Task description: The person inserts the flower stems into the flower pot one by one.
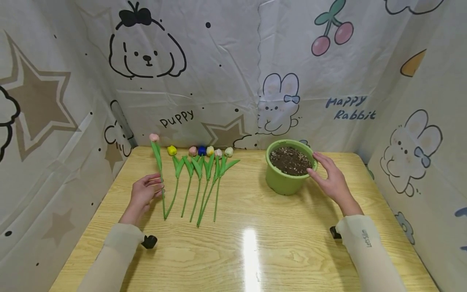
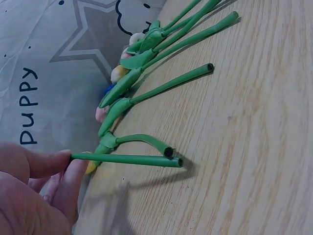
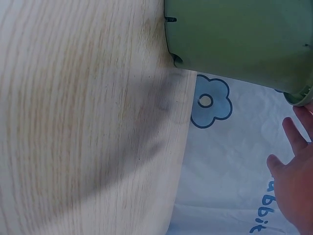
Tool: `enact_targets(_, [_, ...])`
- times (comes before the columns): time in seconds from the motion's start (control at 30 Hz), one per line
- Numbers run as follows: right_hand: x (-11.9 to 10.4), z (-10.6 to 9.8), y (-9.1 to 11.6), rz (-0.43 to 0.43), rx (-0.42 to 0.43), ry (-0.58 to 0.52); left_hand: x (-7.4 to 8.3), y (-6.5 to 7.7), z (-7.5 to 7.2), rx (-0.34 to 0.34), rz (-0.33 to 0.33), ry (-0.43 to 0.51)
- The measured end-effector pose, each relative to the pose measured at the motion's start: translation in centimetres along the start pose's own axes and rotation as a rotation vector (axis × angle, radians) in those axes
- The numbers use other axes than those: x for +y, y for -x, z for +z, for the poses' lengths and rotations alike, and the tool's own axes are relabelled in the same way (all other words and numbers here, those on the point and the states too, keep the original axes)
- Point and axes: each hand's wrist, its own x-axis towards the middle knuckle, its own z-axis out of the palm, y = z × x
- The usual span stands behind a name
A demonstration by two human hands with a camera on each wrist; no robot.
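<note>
My left hand pinches an artificial pink tulip by its thin green stem, the bloom pointing toward the back. In the left wrist view the lower stem sticks out past the thumb and fingers, over the tabletop. Just right of it lies a yellow tulip, its stem end close to the held one. At the right, a green flowerpot stands upright with dark soil inside. My right hand rests its fairly straight fingertips at the pot's right rim; in the right wrist view this hand is partly cut off.
Several more tulips lie side by side, among them a blue one and a white one, blooms toward the back edge. Two stems cross. A printed cloth hangs behind and beside the wooden table.
</note>
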Motion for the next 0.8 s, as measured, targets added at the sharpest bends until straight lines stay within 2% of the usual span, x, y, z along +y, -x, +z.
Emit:
enact_targets(0.4, [0.3,-0.1,0.0,0.022,0.018,-0.054,1.7,0.9,0.0,0.036,0.085,0.022])
enact_targets(0.63, [0.5,0.2,0.1,0.033,0.016,-0.086,2.6,1.6,0.4,0.045,0.103,0.026])
enact_targets(0.8, [0.3,0.2,0.0,0.033,0.021,-0.106,3.7,2.1,1.3,0.026,0.147,0.038])
